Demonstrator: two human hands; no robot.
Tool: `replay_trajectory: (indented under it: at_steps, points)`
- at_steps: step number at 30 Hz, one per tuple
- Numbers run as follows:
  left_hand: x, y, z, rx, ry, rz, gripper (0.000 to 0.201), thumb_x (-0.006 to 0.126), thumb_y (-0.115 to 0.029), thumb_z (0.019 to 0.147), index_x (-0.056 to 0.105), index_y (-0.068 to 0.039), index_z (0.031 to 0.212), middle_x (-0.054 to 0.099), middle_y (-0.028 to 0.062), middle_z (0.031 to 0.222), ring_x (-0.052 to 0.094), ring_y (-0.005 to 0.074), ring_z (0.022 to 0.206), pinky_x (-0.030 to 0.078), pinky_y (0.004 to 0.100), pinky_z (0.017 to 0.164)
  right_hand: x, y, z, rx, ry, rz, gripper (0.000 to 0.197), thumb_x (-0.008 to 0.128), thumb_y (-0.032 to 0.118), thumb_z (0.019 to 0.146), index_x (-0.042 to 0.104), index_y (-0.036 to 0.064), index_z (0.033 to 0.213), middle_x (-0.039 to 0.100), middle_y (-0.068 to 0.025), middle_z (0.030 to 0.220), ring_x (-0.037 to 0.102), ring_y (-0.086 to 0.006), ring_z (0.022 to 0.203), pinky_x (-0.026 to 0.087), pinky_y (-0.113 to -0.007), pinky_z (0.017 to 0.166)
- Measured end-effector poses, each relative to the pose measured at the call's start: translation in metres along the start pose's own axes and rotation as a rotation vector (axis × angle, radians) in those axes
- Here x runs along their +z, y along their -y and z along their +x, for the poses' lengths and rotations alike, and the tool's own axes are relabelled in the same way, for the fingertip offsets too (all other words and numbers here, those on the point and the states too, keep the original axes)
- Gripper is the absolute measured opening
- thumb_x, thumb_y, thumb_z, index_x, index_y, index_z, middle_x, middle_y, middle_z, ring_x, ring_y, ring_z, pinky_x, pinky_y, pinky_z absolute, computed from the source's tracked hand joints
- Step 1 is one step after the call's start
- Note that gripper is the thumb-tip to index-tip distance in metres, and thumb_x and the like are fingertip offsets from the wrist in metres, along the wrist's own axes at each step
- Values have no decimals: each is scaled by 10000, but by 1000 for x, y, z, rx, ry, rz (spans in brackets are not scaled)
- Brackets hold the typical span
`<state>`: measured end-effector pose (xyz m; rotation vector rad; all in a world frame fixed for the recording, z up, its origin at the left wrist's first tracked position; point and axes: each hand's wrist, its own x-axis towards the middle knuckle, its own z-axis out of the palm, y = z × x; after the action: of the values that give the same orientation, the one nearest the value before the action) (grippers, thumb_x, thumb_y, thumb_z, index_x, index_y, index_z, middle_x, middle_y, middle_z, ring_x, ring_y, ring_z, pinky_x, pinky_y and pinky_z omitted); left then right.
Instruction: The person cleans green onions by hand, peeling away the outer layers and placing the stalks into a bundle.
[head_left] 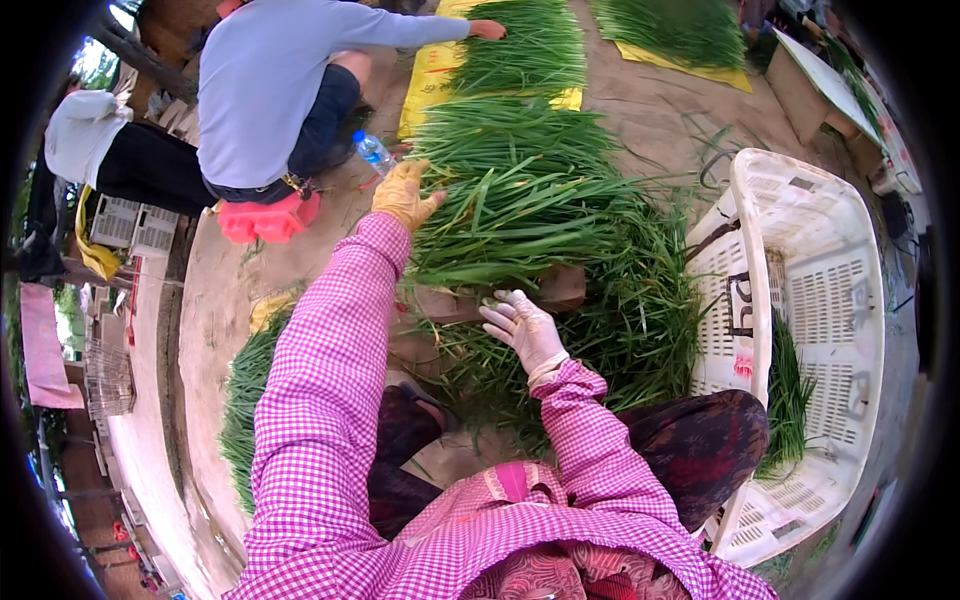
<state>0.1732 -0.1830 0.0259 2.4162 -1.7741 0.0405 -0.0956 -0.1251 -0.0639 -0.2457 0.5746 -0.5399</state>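
A thick layer of garlic chives (520, 225), long green blades with pale ends to the left, lies in front of me. At those pale ends is my left hand (404, 196) in a yellow glove, thumb and fingers apart, resting against or just beside the stalks. My right hand (526, 330), in a thin whitish glove, hovers below the near edge of the chives with its fingers spread and nothing in them. Between the hands, a wooden block (562, 288) shows under the chives. Loose blades (640, 320) are heaped to the right of it.
To my right stands a big white plastic crate (755, 270) with some chives inside. A person (270, 90) sits on a red stool (268, 217) at far left, reaching to chives on a yellow sheet (425, 90). A water bottle (374, 152) stands nearby. More chives (250, 400) lie left.
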Motion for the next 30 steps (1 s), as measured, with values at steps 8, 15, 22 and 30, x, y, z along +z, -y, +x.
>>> replay_trajectory:
  at_steps: [8,15,22,30]
  points:
    - [-4,-18,-10,-295,546,97,913,444,-717,762,224,-128,1424,468,209,1299,472,335,1186,363,385,994,-3,-16,7,-108,8,2,374,557,294,904,487,47,1176,527,-102,1191,525,-258,1083,438,-417,913]
    - [11,-15,-55,-205,744,-115,1105,395,-842,662,319,12,1359,484,272,1250,475,356,1177,363,388,995,1,-11,4,-140,-142,-214,375,604,336,871,527,75,1130,589,-24,1051,561,-159,926,457,-374,808]
    - [0,-38,-80,-141,609,-80,938,299,-797,748,577,7,1145,564,240,1132,536,356,1076,403,413,935,3,5,-9,-222,-324,-220,446,661,390,822,579,20,1059,589,0,895,489,-86,713,408,-250,656]
    - [22,-21,-55,-250,67,35,486,474,-473,881,546,-118,1207,463,156,1272,470,316,1155,372,393,977,17,4,-20,-214,-445,-248,340,646,437,822,507,135,752,292,81,521,265,-66,425,269,-252,445]
